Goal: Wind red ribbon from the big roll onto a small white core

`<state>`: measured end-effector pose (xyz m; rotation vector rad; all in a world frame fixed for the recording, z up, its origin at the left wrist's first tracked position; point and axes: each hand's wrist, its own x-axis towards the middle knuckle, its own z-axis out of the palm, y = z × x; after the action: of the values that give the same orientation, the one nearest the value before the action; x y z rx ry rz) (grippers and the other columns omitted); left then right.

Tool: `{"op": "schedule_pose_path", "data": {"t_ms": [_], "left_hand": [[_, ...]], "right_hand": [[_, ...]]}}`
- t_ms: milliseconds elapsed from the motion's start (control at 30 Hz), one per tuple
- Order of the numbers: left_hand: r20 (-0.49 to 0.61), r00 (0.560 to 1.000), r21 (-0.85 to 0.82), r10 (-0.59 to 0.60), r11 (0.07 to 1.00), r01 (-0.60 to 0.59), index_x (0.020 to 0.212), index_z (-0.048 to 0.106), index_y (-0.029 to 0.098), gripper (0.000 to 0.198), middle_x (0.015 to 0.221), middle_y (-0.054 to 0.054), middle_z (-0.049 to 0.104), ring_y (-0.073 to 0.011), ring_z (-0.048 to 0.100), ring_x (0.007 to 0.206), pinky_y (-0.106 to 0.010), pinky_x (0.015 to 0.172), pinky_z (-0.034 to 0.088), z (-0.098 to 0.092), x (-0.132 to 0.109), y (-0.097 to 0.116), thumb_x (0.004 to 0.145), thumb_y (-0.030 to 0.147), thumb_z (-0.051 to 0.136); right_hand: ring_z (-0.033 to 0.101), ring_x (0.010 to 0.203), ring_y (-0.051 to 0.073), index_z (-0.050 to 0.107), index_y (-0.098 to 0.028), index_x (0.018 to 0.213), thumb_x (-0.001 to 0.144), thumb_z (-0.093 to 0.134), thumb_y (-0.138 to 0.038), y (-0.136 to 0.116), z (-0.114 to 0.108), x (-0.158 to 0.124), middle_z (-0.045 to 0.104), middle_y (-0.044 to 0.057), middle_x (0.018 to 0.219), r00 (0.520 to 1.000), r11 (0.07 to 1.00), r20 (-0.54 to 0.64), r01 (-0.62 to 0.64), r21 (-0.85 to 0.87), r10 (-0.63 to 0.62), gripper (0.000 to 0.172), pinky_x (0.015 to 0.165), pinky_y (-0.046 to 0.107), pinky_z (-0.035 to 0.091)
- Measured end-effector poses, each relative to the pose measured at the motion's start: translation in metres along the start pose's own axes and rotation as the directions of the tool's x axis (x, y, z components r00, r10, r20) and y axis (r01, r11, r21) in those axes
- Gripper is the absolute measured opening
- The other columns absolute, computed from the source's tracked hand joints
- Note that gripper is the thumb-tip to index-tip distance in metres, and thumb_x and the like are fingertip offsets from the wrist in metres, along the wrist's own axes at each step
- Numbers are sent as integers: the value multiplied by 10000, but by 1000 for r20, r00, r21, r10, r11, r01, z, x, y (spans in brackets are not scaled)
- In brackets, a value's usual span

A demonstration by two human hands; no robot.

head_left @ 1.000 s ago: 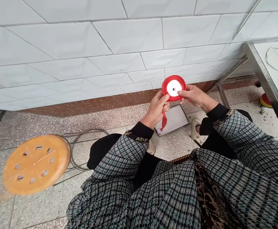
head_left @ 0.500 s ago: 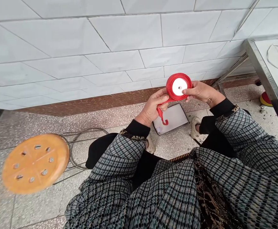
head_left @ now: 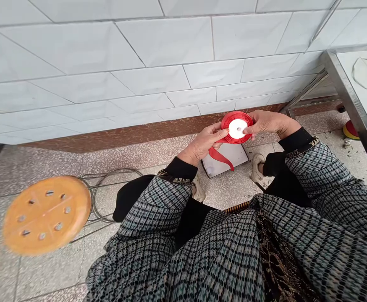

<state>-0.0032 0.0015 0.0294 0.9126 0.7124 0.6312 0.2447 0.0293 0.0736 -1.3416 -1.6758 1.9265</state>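
Note:
A red ribbon spool (head_left: 237, 127) with a white centre is held in front of me above the floor. My right hand (head_left: 267, 123) grips its right side, thumb on the white core. My left hand (head_left: 202, 144) pinches the spool's lower left edge, where the loose ribbon end (head_left: 221, 157) comes off and hangs down to the right. Beneath the hands a white flat box (head_left: 226, 160) lies on the floor by my shoes.
An orange round stool (head_left: 46, 214) with a wire frame stands at my left. A steel table (head_left: 352, 94) with a wire loop on it runs along the right edge. A white tiled wall rises ahead. A red and yellow object (head_left: 350, 131) sits under the table.
The spool has dropped slightly and tilted flatter. The loose ribbon end, curled under my left hand before, now stretches out longer toward the right.

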Motion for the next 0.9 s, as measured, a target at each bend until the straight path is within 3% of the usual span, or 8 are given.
{"op": "schedule_pose_path", "data": {"t_ms": [100, 200, 300, 433, 533, 733, 900], "left_hand": [[-45, 999, 3, 8, 1000, -8, 1137, 649, 158, 470, 598, 88, 399, -26, 259, 451, -231, 439, 149, 2, 1, -1, 784, 406, 835], [-105, 993, -49, 56, 997, -62, 1076, 633, 180, 390, 607, 92, 396, -20, 241, 444, -225, 438, 164, 4, 3, -4, 807, 398, 811], [-193, 970, -122, 148, 977, -173, 1034, 610, 202, 359, 613, 94, 387, -20, 222, 440, -225, 435, 169, 10, 7, -9, 831, 438, 789], [-285, 937, -146, 201, 957, -249, 1024, 601, 226, 351, 590, 95, 369, -33, 225, 436, -233, 435, 194, 15, 10, -17, 858, 493, 758], [-252, 946, -135, 201, 961, -241, 1046, 627, 221, 373, 600, 88, 400, -31, 234, 438, -232, 436, 202, 14, 10, -15, 836, 485, 786], [-43, 992, -128, 118, 984, -122, 1110, 698, 185, 395, 649, 60, 512, -25, 254, 458, -229, 438, 198, 0, 2, -4, 770, 321, 847], [20, 998, -96, 60, 994, -58, 1075, 733, 134, 308, 623, 52, 513, -31, 284, 476, -210, 453, 201, -9, -2, -2, 789, 237, 782]], "right_hand": [[649, 556, 116, 787, -185, 947, 681, 926, -244, 0, -1, 0, 744, 3, 730, 1000, 1000, -11, -6, 30, 7, 306, 550, 241, 607], [642, 571, 107, 774, -190, 955, 676, 938, -276, 5, 3, 6, 752, 14, 772, 994, 989, -111, 31, 143, -15, 334, 541, 222, 601], [629, 575, 94, 735, -160, 984, 718, 921, -361, 15, 23, 20, 729, 21, 774, 958, 939, -282, 138, 315, -46, 382, 563, 216, 603], [601, 575, 83, 667, -167, 935, 726, 894, -522, 28, 55, 37, 672, -9, 719, 921, 813, -383, 280, 511, -76, 470, 626, 228, 623], [603, 597, 92, 663, -168, 938, 708, 906, -530, 28, 59, 37, 674, -2, 737, 923, 815, -367, 296, 498, -111, 494, 643, 240, 625], [603, 586, 96, 703, -131, 985, 715, 916, -500, 16, 27, 18, 670, 12, 727, 956, 883, -266, 231, 409, -126, 504, 604, 234, 611], [609, 559, 94, 723, -121, 954, 706, 932, -441, 11, 11, 8, 686, 17, 719, 968, 911, -227, 187, 368, -107, 456, 575, 242, 622]]}}
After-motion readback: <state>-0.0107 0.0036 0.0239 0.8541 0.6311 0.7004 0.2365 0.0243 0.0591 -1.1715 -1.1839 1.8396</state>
